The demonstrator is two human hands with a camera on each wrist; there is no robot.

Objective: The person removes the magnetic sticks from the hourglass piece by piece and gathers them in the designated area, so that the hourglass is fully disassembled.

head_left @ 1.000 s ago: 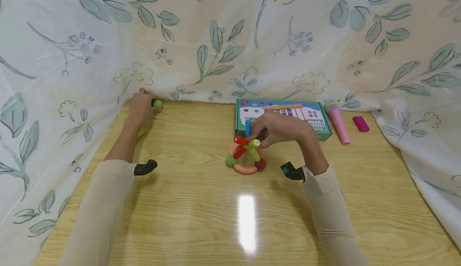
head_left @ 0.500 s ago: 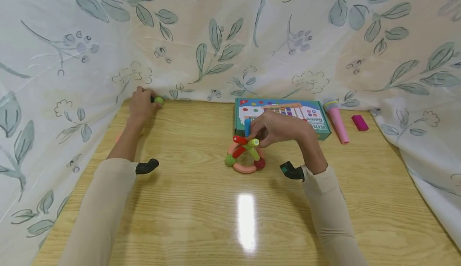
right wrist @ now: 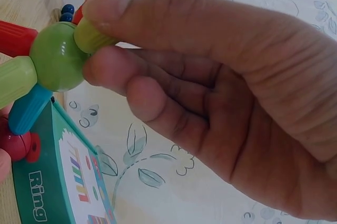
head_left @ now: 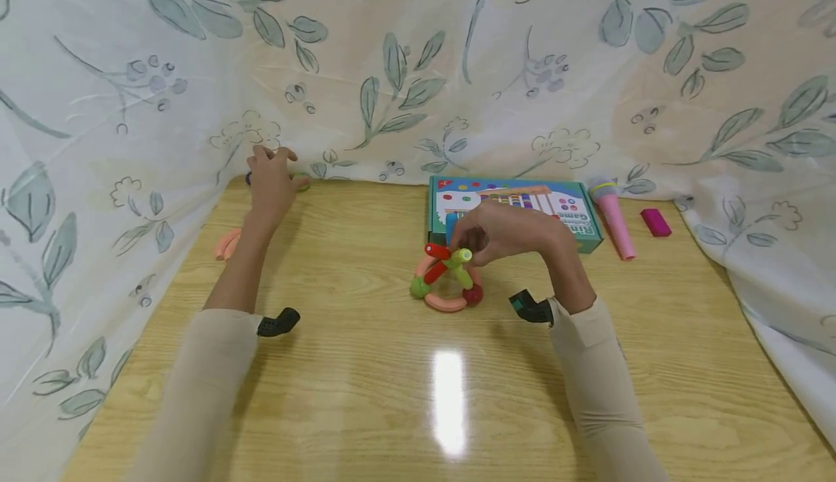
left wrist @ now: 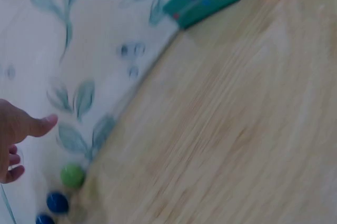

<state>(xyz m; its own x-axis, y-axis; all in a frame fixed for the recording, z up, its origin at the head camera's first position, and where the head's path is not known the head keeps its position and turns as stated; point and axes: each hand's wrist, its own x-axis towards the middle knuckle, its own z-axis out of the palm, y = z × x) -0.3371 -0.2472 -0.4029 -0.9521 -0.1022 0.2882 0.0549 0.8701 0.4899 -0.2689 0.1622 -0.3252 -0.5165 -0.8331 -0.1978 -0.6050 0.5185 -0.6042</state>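
Note:
My right hand (head_left: 499,234) pinches a light green magnetic rod (right wrist: 97,32) between thumb and forefinger, right where it meets a green ball (right wrist: 59,58). Red, light green and blue rods fan out from that ball, forming the top of a magnetic building-stick frame. Salmon curved pieces (head_left: 446,303) join a second green ball (head_left: 419,287) and a dark red ball (head_left: 472,294) at its base. At the far left corner, my left hand (head_left: 271,184) is raised with fingers spread, holding nothing. In the left wrist view a loose green ball (left wrist: 72,175) and dark blue balls (left wrist: 57,202) lie below its thumb.
A teal game box (head_left: 522,210) lies behind the frame. To its right are a pink toy microphone (head_left: 614,221) and a magenta block (head_left: 656,222). Loose salmon curved pieces (head_left: 227,244) lie by the left forearm. A floral cloth (head_left: 366,68) borders the back and sides.
My left hand has come off the balls in the far left corner, its fingers spreading as it shifts slightly right. The salmon pieces near that forearm are uncovered. My right hand stays put.

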